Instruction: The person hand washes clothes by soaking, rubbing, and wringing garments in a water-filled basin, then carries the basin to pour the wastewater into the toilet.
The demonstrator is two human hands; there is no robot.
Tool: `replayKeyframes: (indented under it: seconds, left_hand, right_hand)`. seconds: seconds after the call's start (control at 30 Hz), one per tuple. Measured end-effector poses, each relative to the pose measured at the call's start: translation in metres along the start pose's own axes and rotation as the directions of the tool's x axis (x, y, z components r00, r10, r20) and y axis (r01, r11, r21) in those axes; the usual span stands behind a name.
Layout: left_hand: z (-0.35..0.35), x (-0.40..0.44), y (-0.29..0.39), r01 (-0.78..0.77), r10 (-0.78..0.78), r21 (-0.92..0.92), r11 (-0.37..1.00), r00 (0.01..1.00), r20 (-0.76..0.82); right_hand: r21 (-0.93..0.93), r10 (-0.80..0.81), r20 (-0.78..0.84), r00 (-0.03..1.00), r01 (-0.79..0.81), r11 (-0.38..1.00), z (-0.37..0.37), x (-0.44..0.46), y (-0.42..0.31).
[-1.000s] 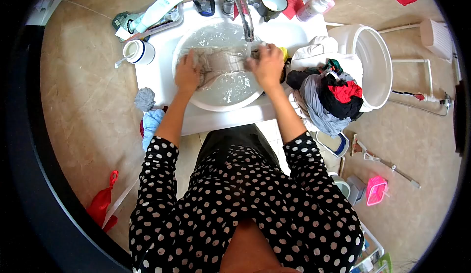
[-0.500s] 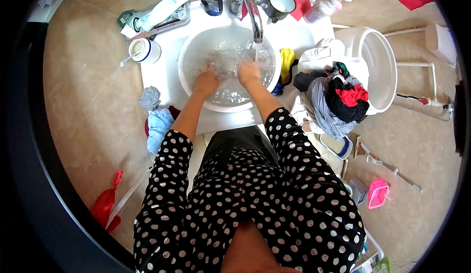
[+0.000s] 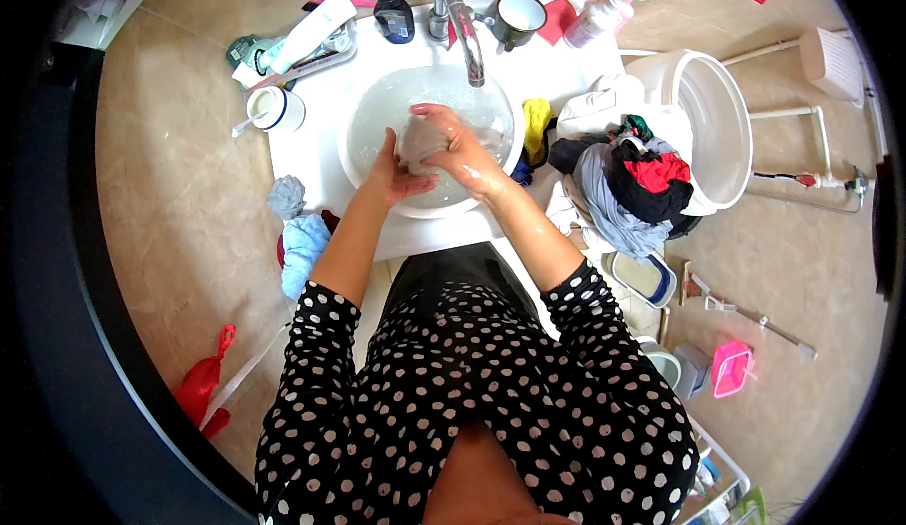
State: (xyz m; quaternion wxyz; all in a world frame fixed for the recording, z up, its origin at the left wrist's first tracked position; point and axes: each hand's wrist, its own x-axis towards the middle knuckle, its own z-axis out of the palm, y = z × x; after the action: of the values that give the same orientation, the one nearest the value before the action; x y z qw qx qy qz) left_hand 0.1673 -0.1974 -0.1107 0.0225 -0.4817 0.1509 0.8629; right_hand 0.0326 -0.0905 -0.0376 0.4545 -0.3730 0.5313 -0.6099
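Over the white basin (image 3: 351,161), both hands are around a pale, wet, bunched-up cloth (image 3: 422,143). My right hand (image 3: 462,152) is closed over its right side, fingers curved across the top. My left hand (image 3: 401,174) cups the left and lower side, its thumb raised. The basin stands in the sink and holds cloudy water, with a whitish patch at the right that I cannot make out. Behind it, the metal tap (image 3: 472,53) leans over the water, and no stream shows below its spout.
Right of the basin lie a yellow cloth (image 3: 536,127) and piled clothes (image 3: 623,185) before a white bucket (image 3: 731,138). At left are a blue cloth (image 3: 305,246), a grey cloth (image 3: 286,196) and a white tub (image 3: 283,110). A dark bottle (image 3: 394,18) and a mug (image 3: 520,20) stand behind.
Both hands have risen from under the water and come together around the pale cloth. The stream seen falling from the tap is no longer visible. The view has shifted slightly.
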Motion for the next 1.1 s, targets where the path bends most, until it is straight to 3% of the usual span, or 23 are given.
replayKeyframes:
  seconds: [0.07,0.13,0.23,0.27,0.37,0.47,0.57,0.6,0.63,0.67,0.77,0.8,0.83,0.87,1.0,1.07,1.1]
  left_hand:
    - [0.009,0.002,-0.003,-0.181,0.220,-0.176,0.968,0.947,0.235]
    - [-0.001,0.018,0.007,-0.084,0.182,-0.197,0.977,0.806,0.563]
    - [-0.001,0.023,0.011,-0.080,0.176,-0.205,0.976,0.844,0.507]
    - [0.009,0.010,0.001,-0.248,0.315,-0.238,0.939,0.897,0.308]
    - [0.035,-0.002,-0.003,-0.205,0.253,-0.345,0.916,0.962,0.099]
    - [0.065,-0.031,-0.014,-0.319,0.361,-0.305,0.897,0.928,0.091]
    - [0.084,-0.031,-0.033,-0.304,0.382,-0.326,0.895,0.901,0.208]
    - [0.092,-0.037,-0.040,-0.279,0.375,-0.336,0.899,0.888,0.266]
    - [0.096,-0.042,-0.046,-0.252,0.365,-0.343,0.905,0.873,0.324]
    - [0.094,-0.043,-0.049,-0.276,0.365,-0.282,0.919,0.864,0.346]
    - [0.093,-0.058,-0.047,-0.159,0.287,-0.346,0.925,0.888,0.359]
    - [0.089,-0.055,-0.047,-0.162,0.285,-0.342,0.926,0.893,0.347]
    - [0.085,-0.050,-0.047,-0.166,0.284,-0.337,0.927,0.897,0.338]
    - [0.081,-0.045,-0.048,-0.169,0.282,-0.332,0.928,0.902,0.328]
    - [0.080,-0.054,-0.046,-0.355,0.328,0.098,0.930,0.920,0.216]
    - [0.082,-0.061,-0.041,-0.382,0.318,0.304,0.873,0.917,0.240]
    - [0.079,-0.051,-0.040,-0.443,0.400,0.429,0.787,0.896,0.193]
  right_hand:
    - [0.123,0.043,0.090,0.995,-0.054,0.991,0.013,-0.016,-0.038]
    - [0.149,0.028,0.256,0.966,-0.068,0.986,0.011,-0.022,-0.041]
    - [0.481,0.128,0.230,0.965,-0.227,0.847,0.000,-0.040,-0.019]
    - [0.649,0.033,0.199,0.979,-0.157,0.744,-0.009,-0.045,-0.020]
    - [0.743,-0.016,0.007,1.000,0.006,0.670,-0.032,-0.039,-0.024]
    - [0.773,0.211,-0.284,0.935,0.093,0.628,-0.063,-0.031,0.037]
    - [0.897,0.437,-0.240,0.867,0.026,0.442,-0.049,-0.027,0.057]
    - [0.936,0.365,-0.172,0.915,0.037,0.349,-0.042,-0.029,0.062]
    - [0.997,0.293,0.021,0.956,0.003,-0.082,-0.039,-0.029,0.065]
    - [0.868,0.143,0.163,0.976,-0.073,-0.491,-0.037,-0.030,0.069]
    - [0.807,0.043,0.192,0.980,-0.132,-0.575,-0.036,-0.030,0.076]
    - [0.980,0.156,0.104,0.982,-0.074,-0.187,-0.037,-0.028,0.070]
    - [0.970,0.219,-0.024,0.975,-0.030,0.240,-0.037,-0.024,0.060]
    - [0.955,0.224,-0.090,0.971,0.021,0.295,-0.037,-0.021,0.051]
    - [0.747,0.310,-0.215,0.926,-0.048,0.663,-0.045,-0.007,0.045]
    - [0.637,0.283,-0.261,0.923,-0.056,0.769,-0.047,-0.003,0.050]
    - [0.575,0.264,-0.280,0.923,-0.058,0.816,-0.048,-0.001,0.052]
